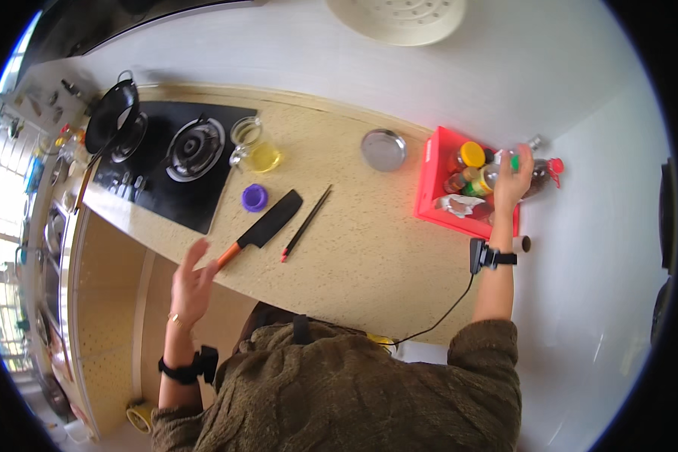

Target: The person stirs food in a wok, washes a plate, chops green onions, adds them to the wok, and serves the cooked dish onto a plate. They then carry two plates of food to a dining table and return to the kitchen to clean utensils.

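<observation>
My right hand (511,183) reaches over a red plastic bin (426,175) of jars and bottles, partly blurred. A green cap (514,163) shows between its fingers, but whether they grip it is unclear. Inside the bin stand a yellow-lidded jar (472,153) and a crumpled white wrapper (457,205). A red-capped bottle (541,176) with dark contents is just beyond my hand. My left hand (193,282), fingers apart and holding nothing, hovers by the counter's front edge. Close to it lies a black-bladed kitchen knife (274,219) with an orange-brown handle, its end near my fingers.
Black chopsticks (308,223) with red ends lie beside the knife. Behind are a purple ring-shaped lid (255,198), a glass pitcher (264,157) of yellow liquid and a round metal dish (384,150). A gas hob (169,198) with a black wok (108,116) occupies the left.
</observation>
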Available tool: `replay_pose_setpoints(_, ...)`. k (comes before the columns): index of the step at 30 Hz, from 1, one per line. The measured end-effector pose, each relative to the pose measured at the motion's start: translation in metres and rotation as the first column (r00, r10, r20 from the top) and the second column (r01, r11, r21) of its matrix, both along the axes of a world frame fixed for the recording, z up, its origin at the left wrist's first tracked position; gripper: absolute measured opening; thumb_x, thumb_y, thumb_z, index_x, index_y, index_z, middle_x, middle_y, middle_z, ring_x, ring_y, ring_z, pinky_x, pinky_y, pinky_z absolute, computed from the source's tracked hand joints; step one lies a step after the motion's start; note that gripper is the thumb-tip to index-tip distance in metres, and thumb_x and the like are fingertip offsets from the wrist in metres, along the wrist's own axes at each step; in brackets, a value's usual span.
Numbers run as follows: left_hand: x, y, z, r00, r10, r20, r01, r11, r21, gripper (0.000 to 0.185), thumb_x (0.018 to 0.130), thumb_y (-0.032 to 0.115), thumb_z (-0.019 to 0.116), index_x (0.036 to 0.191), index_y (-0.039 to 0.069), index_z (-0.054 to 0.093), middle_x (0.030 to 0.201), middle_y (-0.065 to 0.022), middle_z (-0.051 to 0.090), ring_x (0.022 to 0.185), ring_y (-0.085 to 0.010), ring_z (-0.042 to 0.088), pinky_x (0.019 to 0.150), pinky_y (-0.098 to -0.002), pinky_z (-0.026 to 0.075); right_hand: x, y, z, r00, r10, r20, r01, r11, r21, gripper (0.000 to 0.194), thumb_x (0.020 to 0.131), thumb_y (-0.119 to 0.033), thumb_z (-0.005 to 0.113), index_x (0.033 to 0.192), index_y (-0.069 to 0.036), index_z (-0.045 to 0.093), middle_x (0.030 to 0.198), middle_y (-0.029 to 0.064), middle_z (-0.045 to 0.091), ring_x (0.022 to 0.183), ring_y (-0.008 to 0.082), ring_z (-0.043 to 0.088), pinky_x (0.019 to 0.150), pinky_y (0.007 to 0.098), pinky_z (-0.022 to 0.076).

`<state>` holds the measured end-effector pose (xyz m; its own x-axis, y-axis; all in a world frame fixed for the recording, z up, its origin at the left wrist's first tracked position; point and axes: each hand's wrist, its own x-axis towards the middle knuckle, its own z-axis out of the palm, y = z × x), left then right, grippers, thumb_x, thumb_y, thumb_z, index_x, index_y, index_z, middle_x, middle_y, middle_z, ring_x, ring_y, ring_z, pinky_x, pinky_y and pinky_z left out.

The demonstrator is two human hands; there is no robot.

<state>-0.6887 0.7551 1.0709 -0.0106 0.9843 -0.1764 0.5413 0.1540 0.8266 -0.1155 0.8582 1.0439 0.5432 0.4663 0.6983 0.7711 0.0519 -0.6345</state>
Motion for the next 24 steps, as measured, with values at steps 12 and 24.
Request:
replay_pose_setpoints(12, -0.029, 0.050, -0.169, 0.621, -0.187, -0.761, -0.021, 0.967, -0.255, 0.050, 0.071, 0.024, 0.067, 0.113, 0.003, 0.049, 0.113, -0.0174, 0.052, 0.108, -0.0316, 0.048, 0.090, -0.0399, 0.042, -0.327, -0.045, -0.165, 0.452, 0.883, 0.124, -0.514, 0.371, -0.773, 0.029, 0.078, -0.006, 0.058, 0.107, -0.005, 0.060, 0.117, 0.0131, 0.049, 0.113, 0.0312, 0.042, 0.092, 0.0396, 0.0423)
replay_pose_setpoints(24, -0.044, 0.006, -0.163, 0.816, -0.204, -0.540, 0.177, 0.979, -0.102, 0.027, 0.083, 0.023, 0.055, 0.094, 0.000, 0.047, 0.085, -0.0203, 0.060, 0.078, -0.0354, 0.060, 0.070, -0.0423, 0.049, -0.307, -0.036, -0.181, 0.165, 0.946, 0.278, -0.374, 0.321, -0.870, 0.011, 0.075, -0.005, 0.051, 0.085, -0.004, 0.057, 0.091, 0.0097, 0.054, 0.094, 0.0264, 0.050, 0.081, 0.0368, 0.0439)
